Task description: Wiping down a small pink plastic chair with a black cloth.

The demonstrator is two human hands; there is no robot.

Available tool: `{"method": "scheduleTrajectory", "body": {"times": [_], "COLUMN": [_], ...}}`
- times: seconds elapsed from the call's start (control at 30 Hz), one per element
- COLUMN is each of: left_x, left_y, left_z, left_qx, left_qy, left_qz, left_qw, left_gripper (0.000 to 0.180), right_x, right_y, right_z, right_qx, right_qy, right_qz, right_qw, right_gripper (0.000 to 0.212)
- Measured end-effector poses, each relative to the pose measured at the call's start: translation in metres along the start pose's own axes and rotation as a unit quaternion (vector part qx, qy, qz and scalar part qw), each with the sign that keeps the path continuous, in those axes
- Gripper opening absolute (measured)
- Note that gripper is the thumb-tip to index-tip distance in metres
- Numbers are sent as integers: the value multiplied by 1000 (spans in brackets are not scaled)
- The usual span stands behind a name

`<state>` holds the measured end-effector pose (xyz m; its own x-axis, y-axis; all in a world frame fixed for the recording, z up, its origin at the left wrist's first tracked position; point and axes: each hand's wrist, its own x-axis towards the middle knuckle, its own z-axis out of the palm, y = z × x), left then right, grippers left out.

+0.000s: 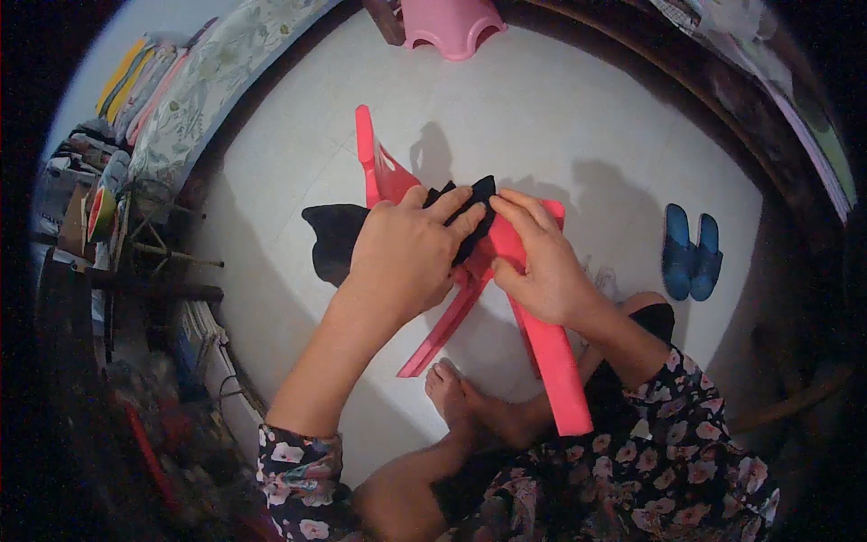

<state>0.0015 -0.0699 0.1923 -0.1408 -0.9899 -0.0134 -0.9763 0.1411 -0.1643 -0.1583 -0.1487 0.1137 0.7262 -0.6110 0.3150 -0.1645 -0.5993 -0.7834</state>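
A small bright pink-red plastic chair (567,384) lies tilted in front of me, its legs pointing different ways. A black cloth (336,237) is draped over its middle, with one end hanging out to the left. My left hand (397,248) is closed on the cloth, fingers bent over its bunched part. My right hand (546,275) grips the chair at the right side, thumb lower down on the plastic. Its fingertips touch the cloth's upper right corner. The hands and the cloth hide much of the chair's centre.
A pink stool (452,27) stands at the far edge. Dark blue slippers (691,253) lie on the pale floor (587,108) to the right. Crowded shelves and folded cloths (135,86) line the left. My bare feet (447,393) rest below the chair.
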Motion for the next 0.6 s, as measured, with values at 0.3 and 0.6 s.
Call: {"method": "scheduleTrajectory", "body": {"times": [0.3, 0.6], "left_x": [-7, 10], "left_y": [-3, 12], "left_z": [-27, -12], "left_qx": [-14, -19], "left_qy": [-156, -22], "left_qz": [-109, 3], "left_qw": [982, 1000], "left_gripper": [57, 57], "right_x": [-11, -10], "right_y": [-10, -12], "right_z": [-8, -10], "right_qx": [-49, -26], "right_qy": [-1, -13], "right_qz": [83, 80], "right_qw": [995, 996], "right_gripper": [79, 76]}}
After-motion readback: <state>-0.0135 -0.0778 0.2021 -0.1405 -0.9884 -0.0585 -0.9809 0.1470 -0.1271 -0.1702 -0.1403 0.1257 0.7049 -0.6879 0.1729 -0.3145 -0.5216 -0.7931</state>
